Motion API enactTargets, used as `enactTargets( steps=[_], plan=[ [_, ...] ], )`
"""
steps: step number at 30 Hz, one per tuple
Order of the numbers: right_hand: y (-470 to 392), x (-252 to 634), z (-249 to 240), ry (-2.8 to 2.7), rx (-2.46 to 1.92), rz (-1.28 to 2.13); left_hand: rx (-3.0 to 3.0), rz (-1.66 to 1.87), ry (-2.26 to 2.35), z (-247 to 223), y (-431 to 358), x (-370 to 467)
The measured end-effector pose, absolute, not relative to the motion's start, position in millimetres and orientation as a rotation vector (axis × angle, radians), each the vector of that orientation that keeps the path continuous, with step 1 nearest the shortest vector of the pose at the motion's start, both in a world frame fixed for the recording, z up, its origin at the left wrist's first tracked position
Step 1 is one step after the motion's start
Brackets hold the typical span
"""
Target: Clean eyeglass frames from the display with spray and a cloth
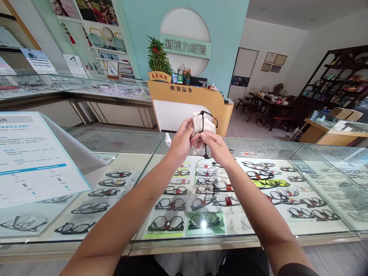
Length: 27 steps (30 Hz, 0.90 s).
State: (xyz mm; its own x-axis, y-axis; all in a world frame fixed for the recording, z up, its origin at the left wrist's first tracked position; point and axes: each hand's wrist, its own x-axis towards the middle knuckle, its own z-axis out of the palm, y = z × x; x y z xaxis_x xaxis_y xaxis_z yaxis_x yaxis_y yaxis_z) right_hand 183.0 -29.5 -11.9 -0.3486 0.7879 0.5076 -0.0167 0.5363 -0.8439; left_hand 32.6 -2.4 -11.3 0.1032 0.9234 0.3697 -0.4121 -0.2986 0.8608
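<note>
Dark-framed eyeglasses are held up over the glass counter, turned on end, with one lens low and the other part near the top. A cream cloth lies around the upper part of the frame. My left hand is closed on the cloth at its left side. From the right, my right hand pinches the glasses near the middle, its thumb against the dark frame. Just left of my left hand, a small white spray bottle stands upright.
Rows of eyeglasses lie inside the glass display counter below my arms. A printed sheet stands at the left. Beyond are a wooden cashier desk with a plant and more display cases.
</note>
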Motion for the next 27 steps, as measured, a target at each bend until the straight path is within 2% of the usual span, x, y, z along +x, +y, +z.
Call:
enactTargets(
  steps=[20, 27],
  plan=[
    [-33, 191, -8, -1.635, -0.534, 1.323, 1.380, 1.029, 0.324, 4, -4, 6],
    [-33, 192, -8, -1.650, -0.484, 1.373, 1.470, 1.047, 0.362, 14, -14, 6]
  ],
)
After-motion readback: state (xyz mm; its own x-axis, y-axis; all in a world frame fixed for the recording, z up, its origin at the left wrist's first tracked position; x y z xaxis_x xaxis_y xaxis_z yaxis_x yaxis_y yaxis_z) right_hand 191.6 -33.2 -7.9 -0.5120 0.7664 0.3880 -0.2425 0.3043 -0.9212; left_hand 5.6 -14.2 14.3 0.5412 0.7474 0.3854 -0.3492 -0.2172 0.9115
